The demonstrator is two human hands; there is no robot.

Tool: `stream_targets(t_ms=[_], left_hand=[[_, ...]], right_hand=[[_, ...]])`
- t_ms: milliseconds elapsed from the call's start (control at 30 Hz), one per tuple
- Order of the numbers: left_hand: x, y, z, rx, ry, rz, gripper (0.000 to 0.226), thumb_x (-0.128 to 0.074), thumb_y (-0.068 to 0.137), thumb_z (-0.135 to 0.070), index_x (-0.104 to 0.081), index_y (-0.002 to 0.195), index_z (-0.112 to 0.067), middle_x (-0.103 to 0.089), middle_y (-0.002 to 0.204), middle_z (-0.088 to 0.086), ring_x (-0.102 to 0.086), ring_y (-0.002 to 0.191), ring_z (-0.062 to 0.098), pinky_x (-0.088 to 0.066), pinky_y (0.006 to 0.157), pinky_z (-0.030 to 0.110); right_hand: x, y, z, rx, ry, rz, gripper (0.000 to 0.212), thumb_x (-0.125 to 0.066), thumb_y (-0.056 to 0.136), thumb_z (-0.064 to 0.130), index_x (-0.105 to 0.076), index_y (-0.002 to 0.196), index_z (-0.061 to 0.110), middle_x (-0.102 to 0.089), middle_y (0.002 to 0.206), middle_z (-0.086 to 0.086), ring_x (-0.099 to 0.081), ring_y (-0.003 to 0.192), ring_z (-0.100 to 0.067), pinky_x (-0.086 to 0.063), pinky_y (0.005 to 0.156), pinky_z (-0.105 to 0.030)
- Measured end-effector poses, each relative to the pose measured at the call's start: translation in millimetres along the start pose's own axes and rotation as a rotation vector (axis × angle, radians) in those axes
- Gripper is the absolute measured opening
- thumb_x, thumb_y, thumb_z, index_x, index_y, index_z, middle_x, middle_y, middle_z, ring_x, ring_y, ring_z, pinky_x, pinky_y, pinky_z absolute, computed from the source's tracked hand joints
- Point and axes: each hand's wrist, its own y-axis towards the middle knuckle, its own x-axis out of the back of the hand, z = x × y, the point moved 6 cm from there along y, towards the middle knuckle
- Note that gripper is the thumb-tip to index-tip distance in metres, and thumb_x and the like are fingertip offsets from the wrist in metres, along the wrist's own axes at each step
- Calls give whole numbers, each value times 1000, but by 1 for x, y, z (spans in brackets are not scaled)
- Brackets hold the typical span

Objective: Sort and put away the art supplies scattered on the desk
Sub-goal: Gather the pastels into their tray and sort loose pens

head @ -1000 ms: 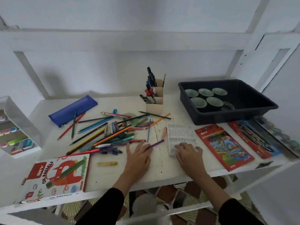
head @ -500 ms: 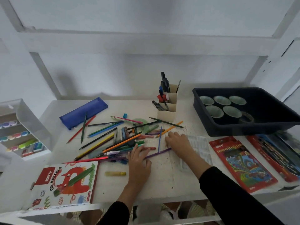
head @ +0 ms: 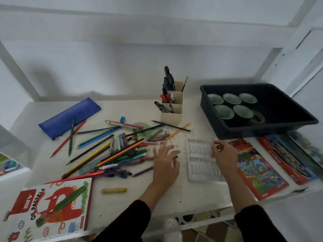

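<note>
Many coloured pencils and pens [head: 108, 149] lie in a loose heap on the white desk [head: 122, 203]. My left hand [head: 165, 165] rests flat with fingers spread at the heap's right end, over a purple pencil [head: 143, 171]. A clear plastic tray [head: 199, 159] lies to the right of it. My right hand [head: 224, 154] grips the tray's right edge with curled fingers. A beige pen holder [head: 172, 112] with markers and scissors stands behind. A blue pencil case [head: 70, 117] lies at the back left.
A black tub [head: 262, 131] holding green dishes sits at the back right. Red coloured-pencil boxes [head: 258, 172] lie at the front right. An oil pastels box [head: 49, 210] lies front left, with a yellow crayon [head: 113, 190] beside it. A clear drawer unit [head: 10, 163] stands far left.
My right hand went left to the pencils near the holder, then came back to the tray's right edge. My left hand stayed at the heap's right end.
</note>
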Motion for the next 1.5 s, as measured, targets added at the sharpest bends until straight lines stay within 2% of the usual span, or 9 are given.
stream_targets(t_ms=[167, 300, 400, 533, 700, 1000, 1267, 1367, 1500], left_hand=[[-50, -8, -28, -143, 201, 288, 52, -35, 81, -36, -58, 126, -24, -53, 136, 0, -34, 138, 23, -3, 115, 54], [-64, -11, -22, -167, 305, 371, 52, -31, 88, -39, -49, 136, -27, -42, 147, -2, -22, 141, 20, 6, 110, 51], [-65, -11, -23, -127, 305, 387, 59, -20, 88, -40, -43, 140, -27, -29, 153, -5, -10, 145, 18, 18, 109, 48], [-66, -14, -24, -149, 360, 386, 48, -31, 90, -38, -50, 133, -28, -38, 149, -3, -14, 143, 14, 10, 112, 49], [-59, -16, -21, -80, 367, 352, 45, -35, 88, -40, -47, 132, -38, -26, 155, 1, -7, 146, 19, 13, 113, 48], [-56, -20, -33, -110, 511, 338, 42, -34, 90, -34, -50, 128, -32, -48, 142, -1, -12, 145, 20, -1, 111, 59], [-58, -23, -43, 95, 242, 206, 64, -18, 81, -40, -46, 137, -27, -36, 150, 1, 8, 143, 7, 19, 113, 33], [-52, -24, -56, 208, 57, 128, 63, -26, 82, -42, -50, 135, -17, -34, 150, 6, -5, 142, 9, 1, 114, 30], [-38, -31, -60, 374, -179, 36, 38, -56, 90, -9, -56, 126, -17, -35, 144, -1, -26, 134, 5, -18, 104, 14]], right_hand=[[-7, 12, -41, -140, -93, 100, 22, -60, 89, 23, -68, 95, 3, -68, 83, -10, -62, 78, -22, -42, 70, -27], [-10, 15, -41, -107, -52, 90, 19, -64, 86, 20, -68, 99, 7, -67, 95, -11, -62, 85, -25, -50, 82, -35], [-11, 17, -42, -108, -78, 82, 16, -62, 88, 24, -67, 96, 11, -64, 95, -8, -59, 82, -21, -47, 79, -30], [-10, 22, -46, -79, -85, 105, 17, -60, 90, 24, -62, 93, 8, -64, 90, -11, -57, 80, -23, -41, 71, -27], [-9, 22, -47, -57, -118, 217, 16, -58, 91, 19, -61, 96, 4, -65, 87, -11, -57, 78, -22, -43, 69, -29], [-14, 25, -48, 45, -230, 357, 26, -48, 96, 28, -57, 92, 4, -64, 88, -14, -62, 84, -31, -50, 74, -38], [-9, 27, -41, 141, -98, 389, 27, -46, 97, 25, -54, 85, 2, -63, 84, -17, -61, 82, -32, -35, 63, -28], [-6, 24, -34, 147, -12, 398, 29, -49, 96, 26, -55, 84, 0, -64, 81, -17, -61, 79, -31, -35, 61, -27], [-5, 13, -23, 130, 101, 454, 24, -53, 94, 23, -57, 104, 1, -65, 89, -14, -60, 78, -24, -38, 63, -26]])
